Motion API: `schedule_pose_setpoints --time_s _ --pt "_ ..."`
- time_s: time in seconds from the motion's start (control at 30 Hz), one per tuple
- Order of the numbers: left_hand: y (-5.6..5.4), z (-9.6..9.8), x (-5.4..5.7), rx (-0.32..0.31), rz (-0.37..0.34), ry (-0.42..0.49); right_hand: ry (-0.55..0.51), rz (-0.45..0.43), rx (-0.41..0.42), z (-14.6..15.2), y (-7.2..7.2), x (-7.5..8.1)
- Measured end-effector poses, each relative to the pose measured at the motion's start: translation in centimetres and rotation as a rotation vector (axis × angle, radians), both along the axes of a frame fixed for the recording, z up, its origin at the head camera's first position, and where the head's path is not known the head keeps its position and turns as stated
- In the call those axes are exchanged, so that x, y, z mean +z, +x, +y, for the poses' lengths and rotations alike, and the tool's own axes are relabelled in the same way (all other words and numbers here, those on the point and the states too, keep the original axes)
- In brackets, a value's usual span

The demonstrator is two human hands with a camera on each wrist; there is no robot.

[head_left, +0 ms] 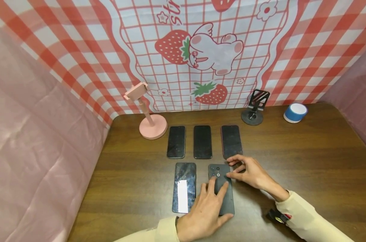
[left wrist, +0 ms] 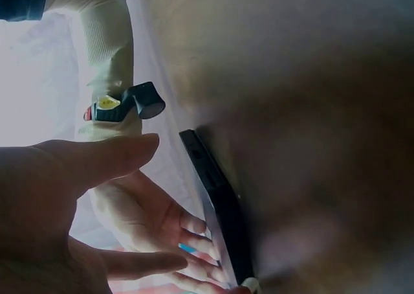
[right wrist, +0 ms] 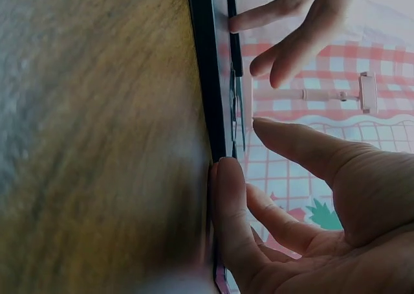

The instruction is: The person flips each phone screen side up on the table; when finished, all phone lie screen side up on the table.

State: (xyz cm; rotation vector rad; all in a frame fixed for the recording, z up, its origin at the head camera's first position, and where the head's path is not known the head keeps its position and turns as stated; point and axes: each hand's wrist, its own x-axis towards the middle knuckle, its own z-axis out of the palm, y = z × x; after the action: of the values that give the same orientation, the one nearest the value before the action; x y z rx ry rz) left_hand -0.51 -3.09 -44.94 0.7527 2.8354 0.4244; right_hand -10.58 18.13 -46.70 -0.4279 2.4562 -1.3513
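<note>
A dark grey smartphone (head_left: pixel 226 198) lies back side up on the table, its camera lenses at the far end. My left hand (head_left: pixel 205 211) is over it with fingers spread, the fingertips at its back. At its far right corner is my right hand (head_left: pixel 250 171), fingers bent and thumb apart from them. In the right wrist view a finger of the right hand (right wrist: pixel 304 210) touches the end of the phone (right wrist: pixel 210 67), while the thumb stands off it. The left wrist view shows the phone's edge (left wrist: pixel 223 210) beyond the left thumb.
Left of it is a smartphone (head_left: pixel 184 188) reflecting a bright patch. Behind lie three dark-screened phones, the left (head_left: pixel 176 143), middle (head_left: pixel 202 143) and right (head_left: pixel 232 141). Farther back stand a pink phone stand (head_left: pixel 153 127), a black folding stand (head_left: pixel 252 117) and a blue-and-white round object (head_left: pixel 295 113).
</note>
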Motion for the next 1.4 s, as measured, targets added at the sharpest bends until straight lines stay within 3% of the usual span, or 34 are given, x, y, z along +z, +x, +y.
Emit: schedule_pose_setpoints --time_s 0.2,0.6,0.8,1.03,1.4 --pt "0.3 1.0 0.1 0.025 -0.05 -0.113 -0.019 -0.012 -0.005 -0.2 0.1 -0.1" --pt "0.2 2.2 -0.4 0.001 0.049 -0.253 0.026 -0.025 -0.03 -0.7 0.2 -0.1" --pt "0.1 2.9 -0.2 0.022 0.062 -0.284 0.084 0.01 -0.042 -0.8 0.1 -0.1" --pt "0.2 3.1 -0.2 0.047 0.125 -0.298 0.117 0.023 -0.05 -1.1 -0.1 -0.1" --pt "0.1 3.2 -0.2 0.037 0.146 -0.312 0.153 0.051 -0.048 -1.2 0.0 0.0"
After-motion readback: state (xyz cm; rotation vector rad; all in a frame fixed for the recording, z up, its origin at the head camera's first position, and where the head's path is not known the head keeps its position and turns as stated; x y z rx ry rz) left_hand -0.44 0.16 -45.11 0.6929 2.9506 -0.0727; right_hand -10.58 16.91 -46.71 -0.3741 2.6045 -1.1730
